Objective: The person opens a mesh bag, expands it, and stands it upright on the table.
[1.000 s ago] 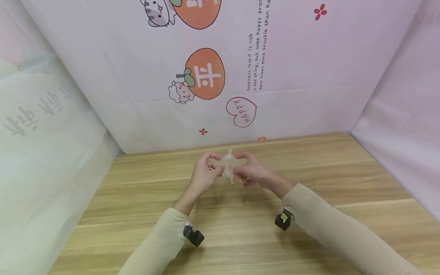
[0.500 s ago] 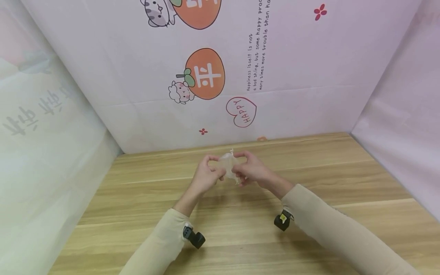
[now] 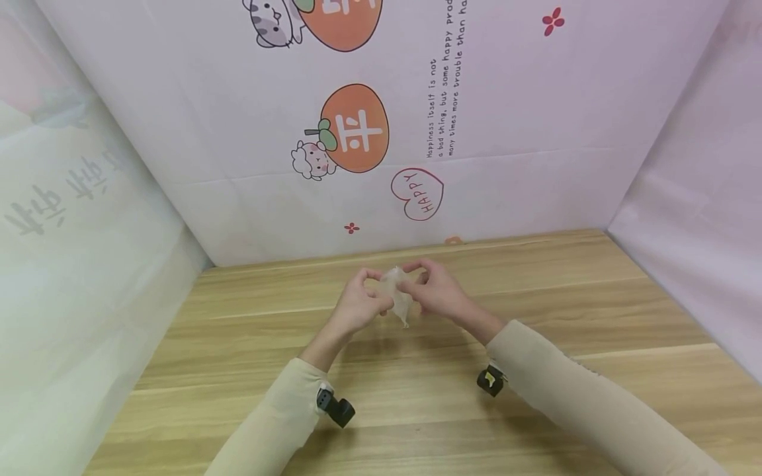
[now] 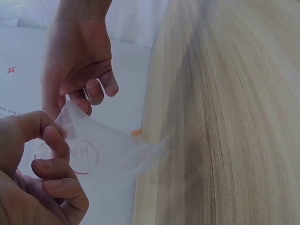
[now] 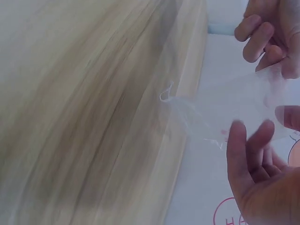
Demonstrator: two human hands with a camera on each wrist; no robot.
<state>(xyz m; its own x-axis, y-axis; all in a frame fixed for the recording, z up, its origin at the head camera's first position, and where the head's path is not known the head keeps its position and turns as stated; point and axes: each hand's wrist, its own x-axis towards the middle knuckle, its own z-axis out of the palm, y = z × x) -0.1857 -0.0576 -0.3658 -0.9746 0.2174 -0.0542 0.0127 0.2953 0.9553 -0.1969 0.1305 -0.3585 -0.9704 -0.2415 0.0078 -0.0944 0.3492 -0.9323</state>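
L hand (image 3: 357, 304) pinches the sheer bag (image 3: 401, 307) by an edge — it's up btwn both hands over the table (image 3: 417, 403); R hand (image 3: 442, 292) is at it, can't tell if gripping. Prob. v. light, floppy, slippery — best pinched at edges.

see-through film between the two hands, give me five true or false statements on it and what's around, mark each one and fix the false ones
1. The left hand has its grip on the see-through film. True.
2. The film lies flat on wood. False: it is held up above the table.
3. A thin white loop shows at one corner of the film. True.
4. Both forearms are bare. False: beige sleeves cover most of them.
5. A red heart on the wall reads HAPPY. True.
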